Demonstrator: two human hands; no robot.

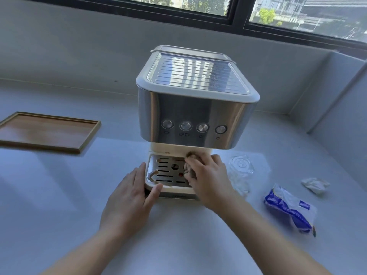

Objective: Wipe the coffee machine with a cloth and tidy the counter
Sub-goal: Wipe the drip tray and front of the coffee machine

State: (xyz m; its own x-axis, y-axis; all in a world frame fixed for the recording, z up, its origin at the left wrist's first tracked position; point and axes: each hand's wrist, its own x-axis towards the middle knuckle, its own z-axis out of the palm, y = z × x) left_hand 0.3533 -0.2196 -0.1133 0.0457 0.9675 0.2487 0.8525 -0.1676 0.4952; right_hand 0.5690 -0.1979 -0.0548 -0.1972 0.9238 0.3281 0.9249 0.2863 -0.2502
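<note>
A steel and cream coffee machine (190, 108) stands in the middle of the white counter (59, 195). Its drip tray (164, 171) at the front carries brown coffee smears on the left. My right hand (208, 175) grips a crumpled brownish cloth (188, 171) and presses it on the right part of the tray grille. My left hand (129, 199) lies with straight fingers against the tray's left front corner, thumb on its front rim.
A wooden tray (47, 132) lies at the left. Right of the machine are a clear plastic lid (241, 165), a crumpled white tissue (315, 184) and a blue and white wrapper (290, 209). A wall with a window (198, 4) runs behind.
</note>
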